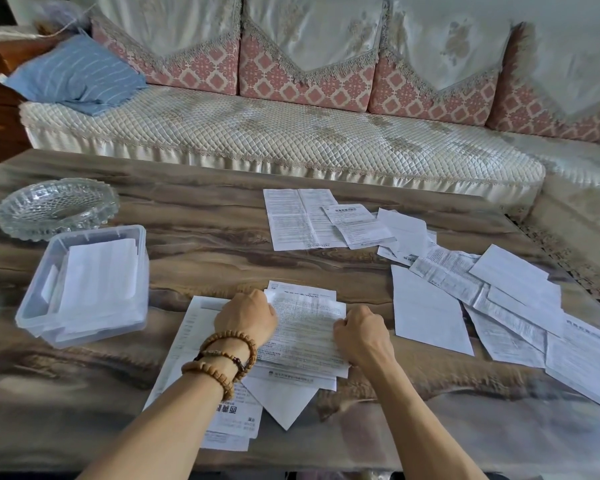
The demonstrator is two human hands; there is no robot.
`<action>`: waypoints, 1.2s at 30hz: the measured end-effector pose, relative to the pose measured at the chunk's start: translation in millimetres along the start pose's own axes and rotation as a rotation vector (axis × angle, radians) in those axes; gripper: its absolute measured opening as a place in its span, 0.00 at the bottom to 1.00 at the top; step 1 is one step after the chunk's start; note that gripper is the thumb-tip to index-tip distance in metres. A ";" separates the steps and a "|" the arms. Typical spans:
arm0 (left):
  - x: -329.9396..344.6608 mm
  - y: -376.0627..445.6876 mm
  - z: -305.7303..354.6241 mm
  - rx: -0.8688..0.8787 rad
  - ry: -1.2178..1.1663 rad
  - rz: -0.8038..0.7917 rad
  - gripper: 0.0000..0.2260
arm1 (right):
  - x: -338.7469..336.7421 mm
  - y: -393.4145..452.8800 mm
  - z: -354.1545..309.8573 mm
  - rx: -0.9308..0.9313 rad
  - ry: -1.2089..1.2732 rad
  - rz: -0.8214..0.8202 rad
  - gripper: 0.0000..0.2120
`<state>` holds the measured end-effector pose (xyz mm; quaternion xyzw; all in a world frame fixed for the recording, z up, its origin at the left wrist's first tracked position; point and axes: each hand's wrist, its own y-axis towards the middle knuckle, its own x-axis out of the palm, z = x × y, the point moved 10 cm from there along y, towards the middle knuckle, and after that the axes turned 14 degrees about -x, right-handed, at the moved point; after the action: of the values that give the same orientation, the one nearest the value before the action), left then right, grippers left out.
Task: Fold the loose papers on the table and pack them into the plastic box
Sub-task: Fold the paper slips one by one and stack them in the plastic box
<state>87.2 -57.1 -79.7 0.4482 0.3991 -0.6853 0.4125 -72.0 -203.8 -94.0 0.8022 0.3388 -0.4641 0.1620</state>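
Observation:
A printed paper (305,327) lies on top of a small pile at the table's near middle. My left hand (246,315), with bead bracelets on the wrist, grips its left edge. My right hand (359,332) grips its right edge. The clear plastic box (32,299) stands to the left and holds folded white papers (97,282). More loose papers (426,306) are spread over the table's right side, and a large unfolded sheet (298,220) lies further back.
A cut-glass bowl (54,207) sits behind the box at the far left. The brown marble-patterned table (205,244) fronts a cream quilted sofa (274,133) with a blue pillow (77,76).

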 end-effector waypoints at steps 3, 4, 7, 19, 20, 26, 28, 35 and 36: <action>-1.4 -1.4 1.2 0.006 0.020 0.014 0.13 | -0.6 -1.5 -0.4 0.007 -0.006 0.005 0.13; -1.9 -2.0 1.8 0.008 0.027 0.020 0.13 | -1.3 -1.7 -0.5 0.008 -0.010 0.007 0.13; -4.4 -5.0 4.0 0.016 0.048 0.041 0.13 | -1.8 -1.4 0.2 0.013 -0.007 0.005 0.12; -17.7 -14.9 7.5 0.123 0.135 0.302 0.11 | -0.6 -3.1 -0.4 0.063 -0.049 -0.028 0.13; -16.6 -17.4 15.8 0.201 0.155 0.335 0.15 | -0.6 -3.4 -0.6 0.069 -0.054 -0.032 0.13; 12.6 -54.1 61.9 0.755 0.227 0.234 0.13 | -1.4 -4.5 -0.6 0.087 -0.065 -0.026 0.14; 17.5 -48.4 52.8 0.766 0.202 0.176 0.14 | -2.1 -5.9 -0.7 0.082 -0.054 -0.022 0.14; 28.4 -31.4 28.6 0.635 0.396 -0.191 0.35 | -18.8 -33.2 -53.9 -0.397 -0.582 0.275 0.12; 29.5 -30.6 28.4 0.627 0.403 -0.226 0.37 | -5.1 -37.2 -63.5 -0.504 -0.561 0.243 0.14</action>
<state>43.3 -78.8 -94.2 0.6315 0.2901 -0.7134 0.0904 -59.3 -142.7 -54.8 0.6134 0.2875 -0.5450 0.4940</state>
